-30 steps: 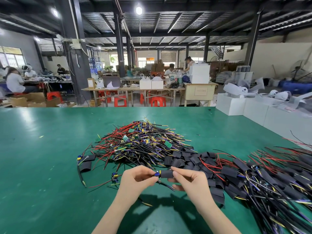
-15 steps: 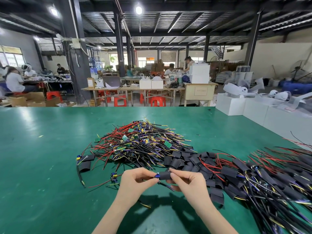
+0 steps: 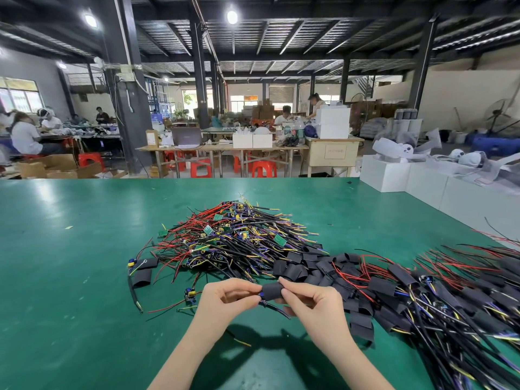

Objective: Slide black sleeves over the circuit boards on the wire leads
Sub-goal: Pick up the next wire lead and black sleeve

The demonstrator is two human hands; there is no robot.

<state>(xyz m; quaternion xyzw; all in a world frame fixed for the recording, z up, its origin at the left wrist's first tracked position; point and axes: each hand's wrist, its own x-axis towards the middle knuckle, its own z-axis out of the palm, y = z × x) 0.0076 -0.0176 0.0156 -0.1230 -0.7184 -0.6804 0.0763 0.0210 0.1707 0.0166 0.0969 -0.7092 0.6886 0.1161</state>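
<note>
A green surface (image 3: 70, 277) carries a big heap of bare wires (image 3: 233, 240) at centre and a spread of sleeved wires (image 3: 450, 294) to the right, with loose black sleeves (image 3: 298, 268) between them. Just above the near edge, the left hand (image 3: 225, 301) and right hand (image 3: 312, 302) meet. Fingers of both pinch one black sleeve (image 3: 271, 291), a blue part showing at its left end.

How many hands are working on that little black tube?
2. The left hand pinches the blue end of the circuit board sticking out of the tube. The right hand pinches the black sleeve itself. No other hands are near it.
</note>
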